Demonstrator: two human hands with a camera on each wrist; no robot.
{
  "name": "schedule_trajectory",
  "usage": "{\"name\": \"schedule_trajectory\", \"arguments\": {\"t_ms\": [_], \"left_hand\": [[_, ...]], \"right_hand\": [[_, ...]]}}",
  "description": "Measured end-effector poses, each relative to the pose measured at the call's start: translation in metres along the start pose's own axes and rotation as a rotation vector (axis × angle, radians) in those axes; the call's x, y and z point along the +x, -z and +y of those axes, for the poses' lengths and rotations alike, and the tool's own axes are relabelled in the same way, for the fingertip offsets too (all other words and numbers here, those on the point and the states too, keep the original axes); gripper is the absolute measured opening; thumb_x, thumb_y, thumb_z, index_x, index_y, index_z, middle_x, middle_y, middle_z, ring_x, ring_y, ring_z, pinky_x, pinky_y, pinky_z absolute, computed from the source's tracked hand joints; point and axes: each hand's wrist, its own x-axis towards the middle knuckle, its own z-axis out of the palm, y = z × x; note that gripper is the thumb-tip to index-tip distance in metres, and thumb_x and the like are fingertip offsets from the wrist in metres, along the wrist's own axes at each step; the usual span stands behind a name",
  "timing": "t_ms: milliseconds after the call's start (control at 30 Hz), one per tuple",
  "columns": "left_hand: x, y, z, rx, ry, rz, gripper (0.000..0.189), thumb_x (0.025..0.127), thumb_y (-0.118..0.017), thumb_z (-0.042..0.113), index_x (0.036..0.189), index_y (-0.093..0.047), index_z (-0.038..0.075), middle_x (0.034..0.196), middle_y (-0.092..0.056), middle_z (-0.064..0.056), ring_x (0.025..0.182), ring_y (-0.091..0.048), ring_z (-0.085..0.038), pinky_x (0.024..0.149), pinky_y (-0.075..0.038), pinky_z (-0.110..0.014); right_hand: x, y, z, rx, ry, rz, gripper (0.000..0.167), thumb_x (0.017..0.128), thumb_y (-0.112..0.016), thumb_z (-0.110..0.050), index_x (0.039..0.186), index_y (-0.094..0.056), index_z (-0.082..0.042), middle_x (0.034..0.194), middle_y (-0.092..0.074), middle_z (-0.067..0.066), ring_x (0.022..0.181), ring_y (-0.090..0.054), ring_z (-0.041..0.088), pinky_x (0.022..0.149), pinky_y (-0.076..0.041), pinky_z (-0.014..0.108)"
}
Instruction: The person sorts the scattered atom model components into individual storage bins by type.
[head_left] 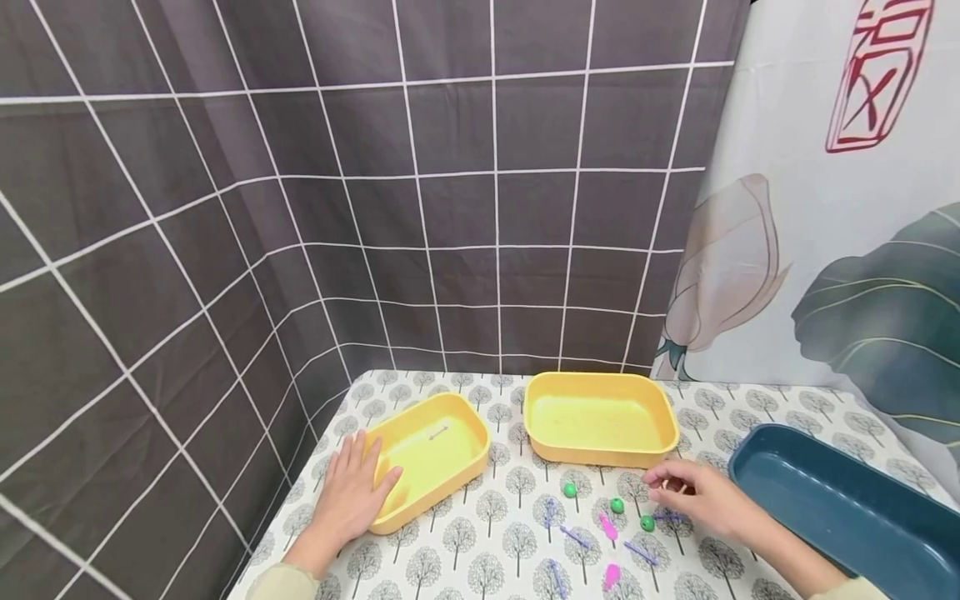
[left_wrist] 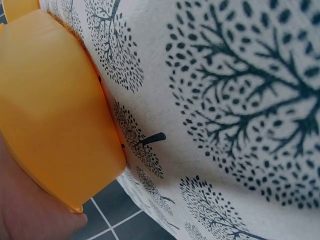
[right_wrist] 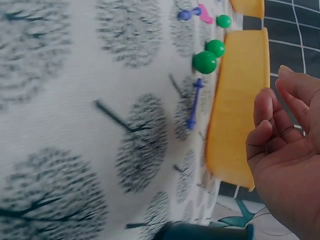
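Note:
My left hand rests on the near left rim of a yellow bin, its fingers spread and fairly straight. A small pale stick with knobbed ends lies inside that bin. In the left wrist view the bin's outer wall fills the left side. Over the table, my right hand hovers with loosely bent fingers; the right wrist view shows nothing held in it. Close by lie a green bead and a purple stick. Two more green beads, several purple sticks and two pink pieces lie scattered leftward.
A second yellow bin stands at the back middle of the table, beyond the loose pieces. At the right is a dark blue bin. A tree-print cloth covers the table, and a dark gridded curtain hangs behind it.

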Motion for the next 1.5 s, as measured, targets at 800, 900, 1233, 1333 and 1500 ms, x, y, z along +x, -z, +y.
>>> {"name": "schedule_trajectory", "arguments": {"t_ms": [800,900,1233,1333,1500], "left_hand": [[0.000,-0.002,0.000,0.013,0.006,-0.010,0.075,0.105,-0.041,0.055,0.156,-0.035,0.001,0.164,-0.015,-0.028,0.152,-0.009,-0.048,0.121,-0.010,-0.065],[0.000,-0.002,0.000,0.011,0.006,-0.009,0.074,0.105,-0.042,0.055,0.156,-0.035,0.001,0.164,-0.015,-0.028,0.152,-0.009,-0.048,0.121,-0.010,-0.065],[-0.001,-0.002,0.000,0.013,-0.003,0.007,0.074,0.104,-0.043,0.054,0.154,-0.038,0.000,0.164,-0.018,-0.029,0.152,-0.011,-0.048,0.121,-0.011,-0.064],[-0.001,-0.002,0.000,0.014,-0.004,0.012,0.074,0.104,-0.044,0.054,0.154,-0.039,0.000,0.163,-0.019,-0.029,0.152,-0.012,-0.048,0.121,-0.012,-0.064],[-0.001,-0.001,0.000,0.011,0.000,-0.001,0.074,0.104,-0.043,0.055,0.155,-0.037,0.000,0.164,-0.017,-0.029,0.152,-0.010,-0.048,0.122,-0.010,-0.064]], "right_hand": [[-0.031,-0.011,0.046,-0.157,-0.017,0.017,0.022,0.086,-0.080,-0.016,0.106,-0.073,-0.008,0.094,-0.066,-0.007,0.075,-0.045,-0.007,0.060,-0.045,0.021],[-0.030,-0.011,0.046,-0.169,-0.028,0.011,0.020,0.086,-0.080,-0.016,0.105,-0.073,-0.010,0.091,-0.063,-0.010,0.073,-0.044,-0.007,0.059,-0.043,0.021],[-0.027,-0.016,0.045,-0.237,-0.065,0.055,0.013,0.085,-0.080,-0.015,0.091,-0.070,-0.021,0.080,-0.050,-0.018,0.069,-0.040,-0.007,0.058,-0.040,0.021],[-0.026,-0.017,0.044,-0.236,-0.084,0.052,0.014,0.085,-0.079,-0.014,0.088,-0.068,-0.022,0.078,-0.049,-0.018,0.069,-0.040,-0.006,0.058,-0.039,0.021],[-0.026,-0.018,0.044,-0.237,-0.117,0.042,0.015,0.086,-0.079,-0.015,0.085,-0.066,-0.022,0.074,-0.049,-0.018,0.066,-0.041,-0.006,0.058,-0.038,0.021]]}}
